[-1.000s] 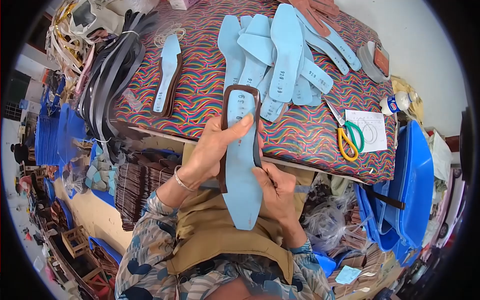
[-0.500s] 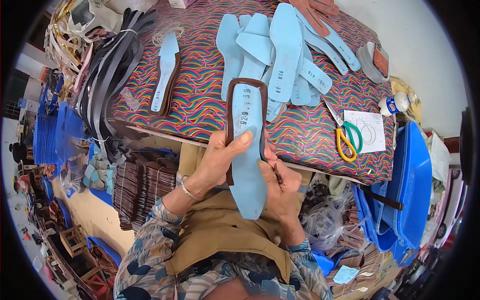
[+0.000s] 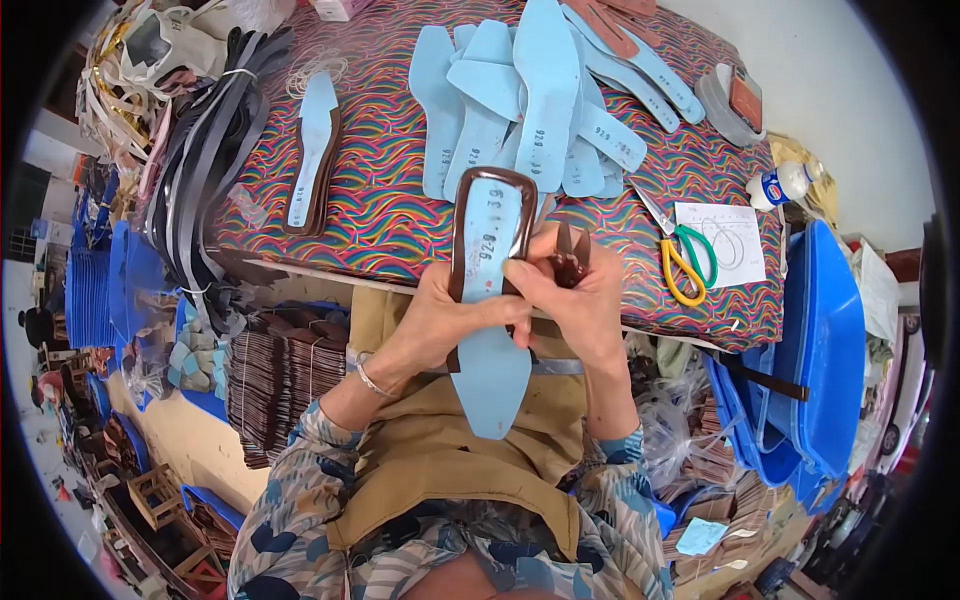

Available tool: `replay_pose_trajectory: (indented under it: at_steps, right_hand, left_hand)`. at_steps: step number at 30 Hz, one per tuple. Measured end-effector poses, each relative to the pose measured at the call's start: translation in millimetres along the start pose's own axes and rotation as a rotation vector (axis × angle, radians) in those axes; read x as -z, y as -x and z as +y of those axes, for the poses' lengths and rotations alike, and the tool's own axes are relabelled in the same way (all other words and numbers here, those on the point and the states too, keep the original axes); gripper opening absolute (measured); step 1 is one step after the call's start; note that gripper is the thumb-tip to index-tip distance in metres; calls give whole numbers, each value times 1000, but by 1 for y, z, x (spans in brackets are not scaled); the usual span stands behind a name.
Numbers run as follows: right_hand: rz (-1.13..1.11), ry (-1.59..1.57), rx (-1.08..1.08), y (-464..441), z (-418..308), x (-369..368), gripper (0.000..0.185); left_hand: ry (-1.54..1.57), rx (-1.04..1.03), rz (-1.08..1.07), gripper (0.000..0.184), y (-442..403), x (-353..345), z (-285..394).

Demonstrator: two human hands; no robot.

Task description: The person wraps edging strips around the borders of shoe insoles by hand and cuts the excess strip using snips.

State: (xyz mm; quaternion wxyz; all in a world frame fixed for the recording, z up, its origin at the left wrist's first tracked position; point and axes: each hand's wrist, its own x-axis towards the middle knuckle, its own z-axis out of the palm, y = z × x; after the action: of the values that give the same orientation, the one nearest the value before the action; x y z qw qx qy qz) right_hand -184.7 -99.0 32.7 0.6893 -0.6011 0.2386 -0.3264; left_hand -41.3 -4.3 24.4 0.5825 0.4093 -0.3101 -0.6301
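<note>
A pale blue insole (image 3: 490, 390) with printed numbers is held up before me, its wide end toward the table and its tapered end toward my apron. Glossy dark brown edging (image 3: 461, 235) wraps around its wide end. My left hand (image 3: 435, 325) is closed around the insole's middle, with the thumb across its face. My right hand (image 3: 580, 300) pinches the edging on the right side, thumb on top. Tucked in the right hand's curled fingers is a small dark brown thing (image 3: 570, 265) with two pointed ends; its kind is unclear.
Beyond my hands, blue insoles (image 3: 545, 100) lie heaped on the patterned tabletop (image 3: 385, 170). A stack of brown-edged insoles (image 3: 313, 165) and black strips (image 3: 200, 170) are at left. Scissors (image 3: 680, 255), paper (image 3: 730, 235) and a bottle (image 3: 780, 186) lie right, near blue tubs (image 3: 825, 350).
My right hand has moved up along the insole's right edge and turned, so the pointed brown thing now points upward. My left thumb has shifted lower and across the insole.
</note>
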Motion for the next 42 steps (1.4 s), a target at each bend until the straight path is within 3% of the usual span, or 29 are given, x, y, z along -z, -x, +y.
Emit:
replay_pose_trajectory:
  at_steps: [4,5,6,9,12,20,23,25,29,32,35,37,38,42]
  right_hand:
    - [98,-250,30,3,-3,-6,8]
    - [118,37,12,11,-4,9,15]
    - [114,38,10,18,1,13,15]
    - [-106,-105,-113,37,12,18,35]
    - [-96,-127,-127,45,27,7,42]
    - [42,-320,-148,49,49,-5,22]
    - [100,-236,-26,48,48,-12,20]
    - [56,-401,-182,50,50,-8,20]
    - [15,-442,-241,47,53,-12,18]
    - [62,-708,-249,49,58,-19,13]
    - [207,-495,-178,48,58,-20,8]
    - [288,236,250,45,54,-11,5]
    - [250,484,348,46,43,-4,9]
    - [153,790,590,55,34,-3,21]
  left_hand:
    - [-41,-29,83,21,1,-4,22]
    - [38,-73,102,21,-1,-1,24]
    - [116,-118,121,22,-4,2,25]
    - [132,-130,192,22,-6,9,33]
    - [135,-110,191,23,-5,10,33]
    - [190,-65,166,23,-1,10,35]
    - [150,-70,189,23,0,12,34]
    - [180,-72,182,24,-1,12,36]
    - [182,-61,186,25,-1,15,33]
    - [254,-47,202,24,-2,16,33]
    - [235,-36,160,25,0,20,31]
    - [124,-39,172,25,4,19,30]
    - [126,-37,174,25,5,18,30]
    - [130,-107,226,23,4,8,36]
